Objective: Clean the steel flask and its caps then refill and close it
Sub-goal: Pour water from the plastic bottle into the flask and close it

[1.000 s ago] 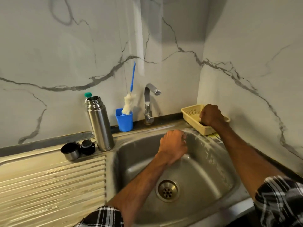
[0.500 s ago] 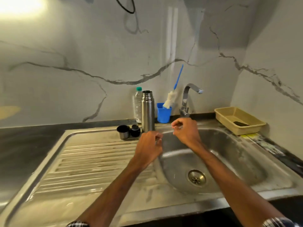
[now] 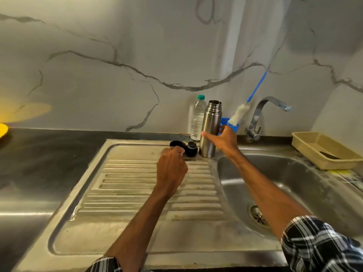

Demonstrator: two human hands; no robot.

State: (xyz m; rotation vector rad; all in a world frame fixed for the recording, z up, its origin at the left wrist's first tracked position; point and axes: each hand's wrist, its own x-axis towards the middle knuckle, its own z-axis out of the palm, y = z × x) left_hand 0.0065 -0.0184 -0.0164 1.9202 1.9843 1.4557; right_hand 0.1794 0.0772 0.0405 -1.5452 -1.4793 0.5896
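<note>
Over the ribbed drainboard (image 3: 127, 193), the left hand (image 3: 171, 165) is held with fingers curled, their tips at the near rim of the cup cap (image 3: 175, 143) just beyond; whether the cap is gripped cannot be told. The black stopper (image 3: 191, 149) is seen just right of those fingertips, beside the cup cap. Farther right, the upright, uncapped flask (image 3: 211, 122) is clasped by the right hand (image 3: 223, 140), thumb across the front and fingers behind, with a water bottle (image 3: 197, 118) beyond the thumb and a blue cup (image 3: 234, 127) holding a brush (image 3: 238, 114) beyond the fingers.
</note>
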